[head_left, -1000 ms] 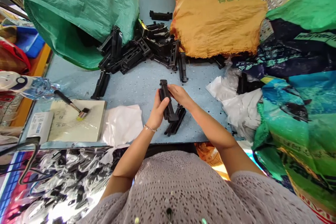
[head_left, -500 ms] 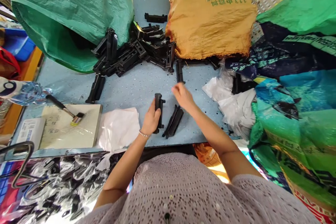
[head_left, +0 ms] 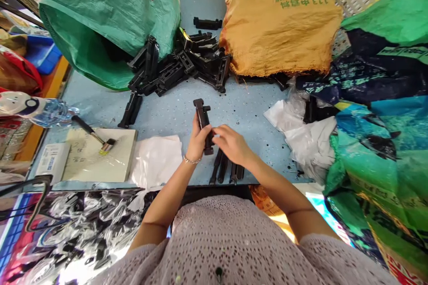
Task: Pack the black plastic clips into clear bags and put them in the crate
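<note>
My left hand (head_left: pixel 197 140) grips a long black plastic part (head_left: pixel 202 118) held upright over the blue speckled table (head_left: pixel 174 111). My right hand (head_left: pixel 232 144) meets it from the right, fingertips touching the part's lower end. Under my right hand, black parts (head_left: pixel 224 170) lie side by side near the table's front edge. A pile of the same black parts (head_left: pixel 182 62) spills from a green woven sack (head_left: pixel 110 18) at the back.
A yellow sack (head_left: pixel 281 18) stands at the back right, coloured bags (head_left: pixel 377 111) and white plastic (head_left: pixel 301 129) on the right. At left lie a pad (head_left: pixel 96 156) with a brush (head_left: pixel 93 134), a white sheet (head_left: pixel 157 158), a small box (head_left: pixel 51 160) and a water bottle (head_left: pixel 33 109).
My right hand reached to the far parts, fetched one and laid it beside those at the table's front edge. It has come back to the part my left hand keeps holding.
</note>
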Tool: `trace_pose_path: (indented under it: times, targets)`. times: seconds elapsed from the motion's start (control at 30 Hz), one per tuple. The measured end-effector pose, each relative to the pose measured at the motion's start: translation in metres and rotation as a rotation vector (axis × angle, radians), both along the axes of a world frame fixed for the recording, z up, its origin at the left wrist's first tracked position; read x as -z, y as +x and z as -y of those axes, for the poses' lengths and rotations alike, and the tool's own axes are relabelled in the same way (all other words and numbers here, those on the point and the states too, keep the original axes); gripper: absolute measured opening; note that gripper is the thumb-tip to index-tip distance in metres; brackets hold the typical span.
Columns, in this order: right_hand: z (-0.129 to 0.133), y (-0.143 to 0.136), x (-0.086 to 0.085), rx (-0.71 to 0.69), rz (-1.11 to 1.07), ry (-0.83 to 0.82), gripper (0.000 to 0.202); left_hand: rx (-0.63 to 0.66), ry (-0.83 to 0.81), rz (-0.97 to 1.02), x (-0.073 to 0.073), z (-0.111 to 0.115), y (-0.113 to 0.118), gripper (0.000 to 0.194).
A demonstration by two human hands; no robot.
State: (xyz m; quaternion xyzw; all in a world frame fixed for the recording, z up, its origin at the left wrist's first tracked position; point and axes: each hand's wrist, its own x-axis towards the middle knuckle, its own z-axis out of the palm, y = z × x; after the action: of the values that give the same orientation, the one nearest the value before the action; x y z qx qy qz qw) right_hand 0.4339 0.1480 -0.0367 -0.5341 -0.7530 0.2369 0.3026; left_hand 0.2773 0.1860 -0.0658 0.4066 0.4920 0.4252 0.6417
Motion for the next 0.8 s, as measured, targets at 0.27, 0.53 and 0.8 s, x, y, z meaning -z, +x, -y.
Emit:
trace_pose_path:
  times: [0.27,0.53,0.8]
  targets:
    - [-0.07,0.005,-0.004,0.182,0.335,-0.02,0.049,0.118,-0.154,0.124,-0.02,0.03,-0.002,0.07]
    - [0.009,-0.011,0.014,-0.152,0.224,0.009,0.051,-0.084,-0.032,0.09,-0.009,0.004,-0.015,0.041]
    - [-0.106,0.019,0.023,0.365,0.039,-0.177,0.048,0.158,0.115,-0.579,0.021,0.046,-0.045,0.043]
